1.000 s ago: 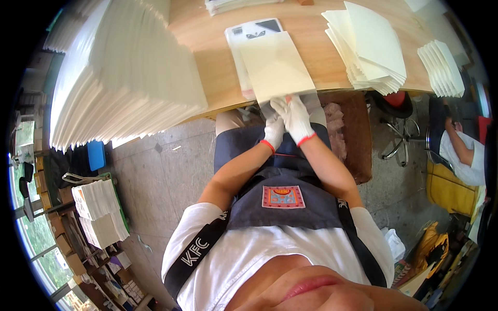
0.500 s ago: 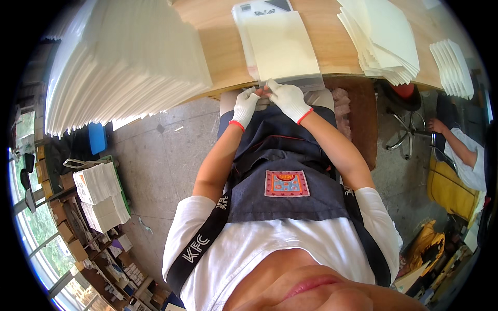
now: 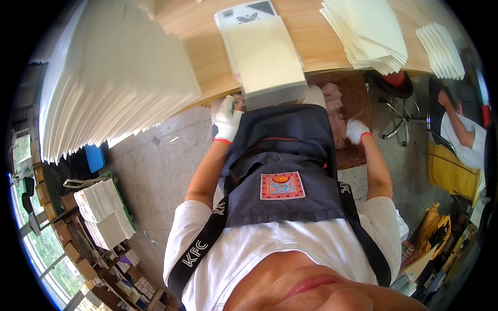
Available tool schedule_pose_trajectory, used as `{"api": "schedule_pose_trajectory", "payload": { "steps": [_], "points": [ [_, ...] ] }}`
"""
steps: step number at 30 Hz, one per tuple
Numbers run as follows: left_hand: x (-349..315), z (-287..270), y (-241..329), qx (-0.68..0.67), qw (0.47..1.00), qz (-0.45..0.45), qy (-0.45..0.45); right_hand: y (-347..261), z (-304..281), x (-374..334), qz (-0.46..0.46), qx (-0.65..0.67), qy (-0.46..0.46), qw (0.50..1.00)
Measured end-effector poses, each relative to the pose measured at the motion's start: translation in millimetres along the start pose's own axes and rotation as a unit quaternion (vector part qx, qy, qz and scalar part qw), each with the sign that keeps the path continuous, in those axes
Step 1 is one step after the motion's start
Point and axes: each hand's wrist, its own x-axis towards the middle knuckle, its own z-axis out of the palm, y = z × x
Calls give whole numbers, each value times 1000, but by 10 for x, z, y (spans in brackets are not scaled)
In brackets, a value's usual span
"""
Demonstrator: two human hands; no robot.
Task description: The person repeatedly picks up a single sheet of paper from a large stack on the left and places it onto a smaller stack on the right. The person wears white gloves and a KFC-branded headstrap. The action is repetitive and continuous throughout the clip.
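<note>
A cream paper stack (image 3: 262, 54) lies at the table's front edge, in what looks like a clear plastic sleeve (image 3: 277, 96) whose near end hangs over the edge toward my lap. Beneath it is a white printed package (image 3: 249, 15) with a dark butterfly-like picture. My left hand (image 3: 228, 119), in a white glove with bare fingertips, is beside the sleeve's near left corner, fingers loosely bent and apart, nothing visible in them. Off to the right of my lap, my gloved right hand (image 3: 358, 130) is smeared by motion beside crumpled pinkish pieces (image 3: 334, 111); its fingers cannot be made out.
A tall stack of white sheets (image 3: 124, 88) fills the table's left side. Fanned white sheets (image 3: 368, 36) and a smaller stack (image 3: 440, 51) lie at the right. A wheeled chair (image 3: 402, 116) and a seated person (image 3: 459, 124) are beyond. A loaded cart (image 3: 104, 212) stands left.
My hands have parted from the sleeve's near edge. The right has swung out right and down toward the pinkish pieces; the left has shifted slightly left. The whole view has also shifted a little.
</note>
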Motion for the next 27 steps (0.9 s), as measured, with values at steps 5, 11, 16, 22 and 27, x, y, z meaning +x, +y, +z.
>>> {"api": "schedule_pose_trajectory", "payload": {
  "steps": [5,11,16,22,27],
  "points": [
    [138,-28,43,237,938,252,18,-1046,-923,-476,-83,157,322,930],
    [288,-88,106,211,924,315,-41,-1645,-1466,-252,-340,69,567,747],
    [144,238,-286,20,997,-1,73,-1826,-1234,-22,-259,362,416,793],
    [148,337,145,-438,848,-270,130,-1860,-1035,98,-87,752,233,611],
    [296,-40,749,-331,937,-95,64,-1819,-1024,111,-155,783,125,589]
  ]
}}
